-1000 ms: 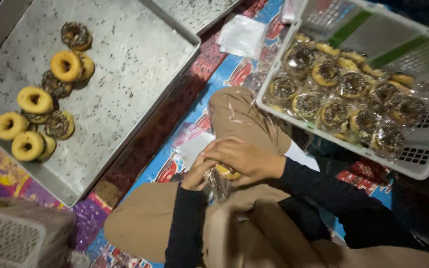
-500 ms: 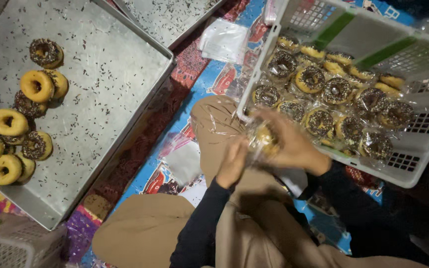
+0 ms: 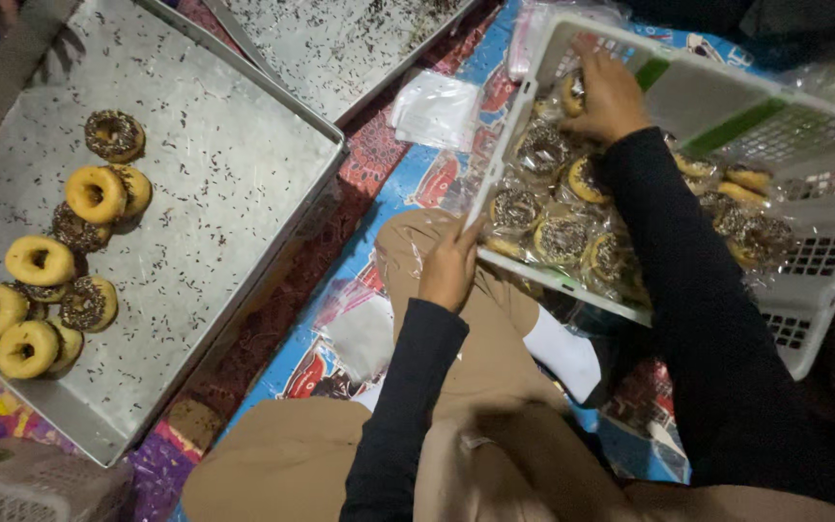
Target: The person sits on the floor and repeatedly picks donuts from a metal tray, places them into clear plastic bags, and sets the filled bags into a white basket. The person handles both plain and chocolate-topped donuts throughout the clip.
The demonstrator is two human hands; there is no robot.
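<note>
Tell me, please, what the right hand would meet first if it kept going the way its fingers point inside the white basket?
Probably the wrapped doughnut at its fingertips, then the far wall of the white basket. The right hand already seems to touch that doughnut, though depth is unclear.

White basket with green strip, silver speckled tray, yellow and chocolate-sprinkled doughnuts, black sleeves.

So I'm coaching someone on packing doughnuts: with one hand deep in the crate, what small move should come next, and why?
Probably let go and draw the right hand back out. It rests on a wrapped doughnut at the far corner of the white crate, among other bagged ones, while the left hand steadies the near rim. Unwrapped doughnuts wait on the metal tray, with empty bags nearby.
</note>
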